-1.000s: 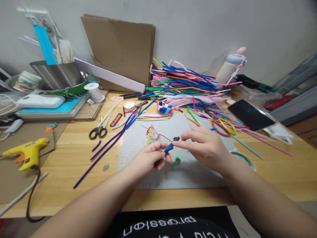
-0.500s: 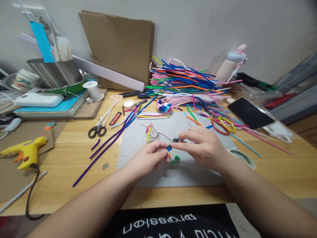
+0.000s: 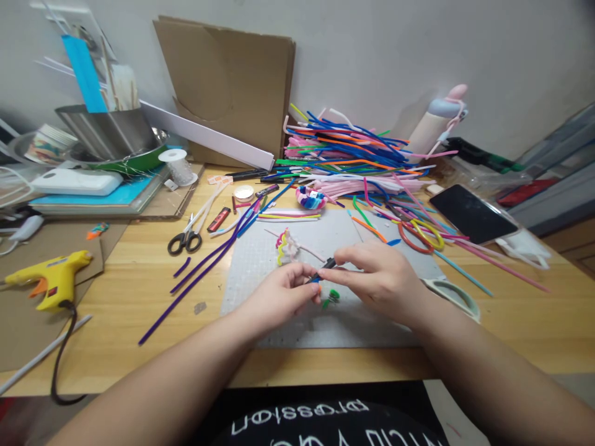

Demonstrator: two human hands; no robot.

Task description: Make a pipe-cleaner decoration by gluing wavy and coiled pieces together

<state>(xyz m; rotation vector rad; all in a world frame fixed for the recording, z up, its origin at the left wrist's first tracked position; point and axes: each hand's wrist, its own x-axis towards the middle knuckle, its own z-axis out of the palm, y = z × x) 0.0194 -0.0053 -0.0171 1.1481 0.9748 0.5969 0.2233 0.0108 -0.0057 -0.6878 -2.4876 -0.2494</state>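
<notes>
Over the grey cutting mat (image 3: 274,322), my two hands meet at a small piece of work. My left hand (image 3: 288,291) is closed on a small blue and orange pipe-cleaner piece (image 3: 316,280), mostly covered by the fingers. My right hand (image 3: 376,272) is closed on a short black marker-like stick (image 3: 327,265), which slants down to the left fingers. Just below the fingertips lies a coiled green pipe-cleaner piece (image 3: 331,298). A white, yellow and pink pipe-cleaner flower (image 3: 287,246) with a pale stem lies beyond my left hand.
A heap of coloured pipe cleaners (image 3: 344,148) lies along the wall. Black-handled scissors (image 3: 185,241) and a yellow glue gun (image 3: 51,279) are at left. On the right are a roll of tape (image 3: 453,297), orange-and-yellow-handled scissors (image 3: 421,235) and a phone (image 3: 474,212).
The black stick now shows as a longer, straighter length between my hands. Both hands stay close together over the mat. The whole view has shifted slightly.
</notes>
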